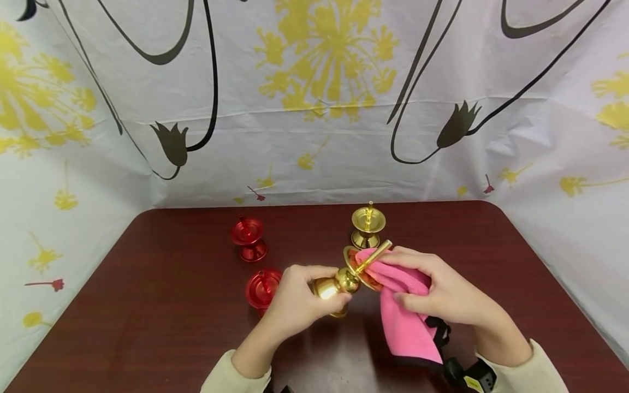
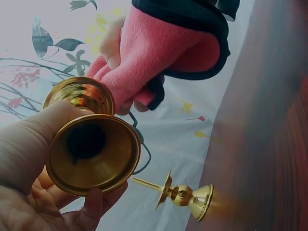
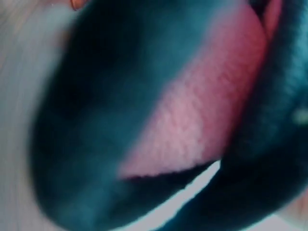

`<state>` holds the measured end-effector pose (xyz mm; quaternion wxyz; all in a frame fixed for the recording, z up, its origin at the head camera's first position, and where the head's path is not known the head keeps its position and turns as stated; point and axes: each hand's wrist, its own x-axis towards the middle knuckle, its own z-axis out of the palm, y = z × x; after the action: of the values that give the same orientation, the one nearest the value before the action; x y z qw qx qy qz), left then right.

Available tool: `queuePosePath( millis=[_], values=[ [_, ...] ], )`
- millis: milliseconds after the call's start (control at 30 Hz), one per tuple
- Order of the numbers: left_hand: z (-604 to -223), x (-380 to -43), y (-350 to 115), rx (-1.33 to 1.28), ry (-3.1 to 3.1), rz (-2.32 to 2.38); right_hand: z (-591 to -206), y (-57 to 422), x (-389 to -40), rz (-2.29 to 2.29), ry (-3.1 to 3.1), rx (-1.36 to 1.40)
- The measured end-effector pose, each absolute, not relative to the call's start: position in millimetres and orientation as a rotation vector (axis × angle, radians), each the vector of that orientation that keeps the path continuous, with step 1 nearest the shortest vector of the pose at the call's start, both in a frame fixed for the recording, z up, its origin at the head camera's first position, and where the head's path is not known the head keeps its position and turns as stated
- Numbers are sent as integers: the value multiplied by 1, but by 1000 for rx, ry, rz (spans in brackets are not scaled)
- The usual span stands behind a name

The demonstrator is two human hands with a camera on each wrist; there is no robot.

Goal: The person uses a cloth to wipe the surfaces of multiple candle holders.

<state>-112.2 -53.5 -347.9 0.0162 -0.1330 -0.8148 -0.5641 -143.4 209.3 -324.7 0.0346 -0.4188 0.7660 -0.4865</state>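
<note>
Pinched pink cloth in right hand against dish of gold-toned oil lamp; wrapped left hand fingers round lamp's lower part, tilted above surface, likely to expose dish.

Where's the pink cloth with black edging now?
Head view, right of centre: the right hand grips the cloth against the shiny gold metal lamp in the left hand.

Nothing you can actually read in any of your three views, tbh. Closest you get is the small yellow label on the black device by your right sleeve in the head view, and it's way too tiny for you to make out any letters or numbers.
</note>
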Motion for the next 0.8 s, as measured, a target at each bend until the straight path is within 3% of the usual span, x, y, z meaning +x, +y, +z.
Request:
queuePosePath(
  millis=[200, 633, 800],
  values=[
    [-346, -114, -56, -385, -2530, -1729, -324, 212, -140, -1453, 2448, -1125],
    [-344, -115, -62, -427, -2589, -1494, -316, 209, -133, -1449, 2274, -1322],
    [-345, -114, -62, -459, -2592, -1453, -315, 204, -130, -1454, 2319, -1233]
  ],
)
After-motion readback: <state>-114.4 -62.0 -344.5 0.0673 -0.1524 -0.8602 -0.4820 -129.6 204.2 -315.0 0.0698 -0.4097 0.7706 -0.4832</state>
